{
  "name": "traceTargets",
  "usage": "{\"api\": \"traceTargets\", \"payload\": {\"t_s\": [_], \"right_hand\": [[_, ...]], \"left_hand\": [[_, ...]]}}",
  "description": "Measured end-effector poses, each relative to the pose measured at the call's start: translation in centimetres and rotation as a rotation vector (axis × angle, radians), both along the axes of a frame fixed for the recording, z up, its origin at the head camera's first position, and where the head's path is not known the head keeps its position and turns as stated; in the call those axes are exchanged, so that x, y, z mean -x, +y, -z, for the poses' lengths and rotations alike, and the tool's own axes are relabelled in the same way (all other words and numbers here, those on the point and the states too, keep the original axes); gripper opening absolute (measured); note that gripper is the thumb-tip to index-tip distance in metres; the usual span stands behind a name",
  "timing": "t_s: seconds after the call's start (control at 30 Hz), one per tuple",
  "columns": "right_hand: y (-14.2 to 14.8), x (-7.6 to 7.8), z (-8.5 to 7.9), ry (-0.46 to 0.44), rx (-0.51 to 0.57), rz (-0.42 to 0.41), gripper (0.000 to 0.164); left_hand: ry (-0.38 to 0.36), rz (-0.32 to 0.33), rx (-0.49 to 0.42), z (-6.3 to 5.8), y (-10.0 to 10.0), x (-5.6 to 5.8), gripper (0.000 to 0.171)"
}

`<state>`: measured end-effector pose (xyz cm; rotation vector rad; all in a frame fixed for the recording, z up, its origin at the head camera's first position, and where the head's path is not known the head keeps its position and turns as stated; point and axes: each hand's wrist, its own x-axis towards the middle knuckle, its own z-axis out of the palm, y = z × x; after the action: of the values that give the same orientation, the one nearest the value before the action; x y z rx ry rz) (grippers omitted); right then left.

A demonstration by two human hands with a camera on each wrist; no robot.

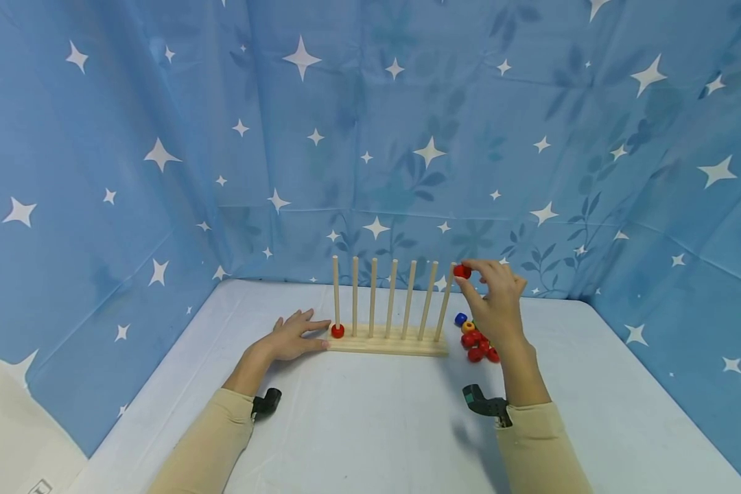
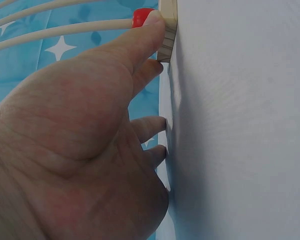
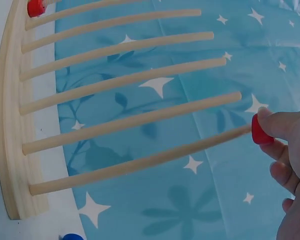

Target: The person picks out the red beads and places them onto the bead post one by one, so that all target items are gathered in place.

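A wooden peg rack (image 1: pixel 385 348) stands on the table, with several upright pegs along its base. One red bead (image 1: pixel 337 332) sits at the foot of its leftmost peg. My left hand (image 1: pixel 292 338) holds the rack's left end between thumb and index finger, the other fingers spread on the table side. Between the thumb and fingertips of my right hand (image 1: pixel 499 302) is another red bead (image 3: pixel 262 131), pinched at the tip of the rightmost peg (image 3: pixel 140 162). Whether the peg's tip enters this bead's hole cannot be told.
Right of the rack lies a loose group of red beads (image 1: pixel 475 355), with a yellow bead (image 1: pixel 468 327) and a blue bead (image 1: pixel 460 319). The white table (image 1: pixel 358 425) meets a blue star-patterned curtain (image 1: pixel 346 137) behind and at both sides.
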<state>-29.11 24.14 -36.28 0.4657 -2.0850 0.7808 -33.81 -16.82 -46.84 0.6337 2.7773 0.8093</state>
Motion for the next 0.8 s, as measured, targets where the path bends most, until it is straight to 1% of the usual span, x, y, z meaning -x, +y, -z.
{"api": "traceTargets", "payload": {"t_s": [0.2, 0.4, 0.5, 0.8], "right_hand": [[-0.8, -0.2, -0.6, 0.070, -0.002, -0.040, 0.033], [-2.1, -0.1, -0.5, 0.141, -0.018, -0.102, 0.031], [-2.7, -0.1, -0.4, 0.148, -0.025, -0.116, 0.032], [-4.3, 0.0, -0.4, 0.124, -0.027, -0.136, 0.037]], "left_hand": [[0.000, 0.000, 0.002, 0.0, 0.0, 0.0, 0.065], [-0.001, 0.002, 0.002, 0.0, 0.0, 0.0, 0.065], [-0.001, 0.002, 0.001, 0.0, 0.0, 0.0, 0.066], [-0.001, -0.007, -0.005, 0.0, 0.0, 0.0, 0.066]]}}
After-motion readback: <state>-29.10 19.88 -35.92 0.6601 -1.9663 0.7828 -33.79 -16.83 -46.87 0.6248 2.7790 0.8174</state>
